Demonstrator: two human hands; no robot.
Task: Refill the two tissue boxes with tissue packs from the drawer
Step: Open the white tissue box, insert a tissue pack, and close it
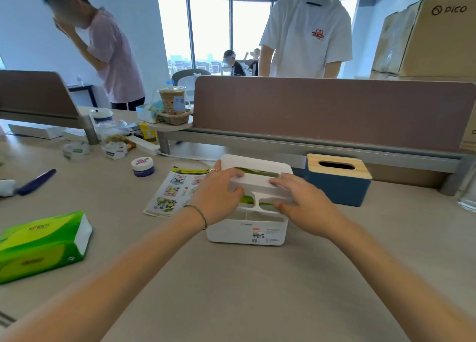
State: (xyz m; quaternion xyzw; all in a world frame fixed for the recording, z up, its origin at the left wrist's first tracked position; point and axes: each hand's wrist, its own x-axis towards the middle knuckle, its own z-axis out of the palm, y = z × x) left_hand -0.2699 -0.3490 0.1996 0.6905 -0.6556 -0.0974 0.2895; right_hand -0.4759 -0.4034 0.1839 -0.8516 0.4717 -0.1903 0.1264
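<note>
The desk [244,290] carries everything in reach. At its far edge, against the partition, the blue tissue box [337,187] with a wooden top stands just to the right of the white tissue box [247,228], the two near but apart. The white box has a green pack showing through the slots of its white lid [257,184], so it appears filled, and the lid sits tilted rather than flush. A second green tissue pack [41,244] lies on its side well apart at the left, presumably meant for the blue box.

The left hand [219,197] grips the lid's left end, fingers curled over the top and thumb at the slot. The right hand [304,200] lies across the lid's right end with fingers fairly straight, pressing down.

The likely trouble is the lid seating crooked: uneven pressure could jam one edge while the other stays raised, or pinch the pack's wrapper under the rim. A hard push might also slide the light box toward the blue one.
</note>
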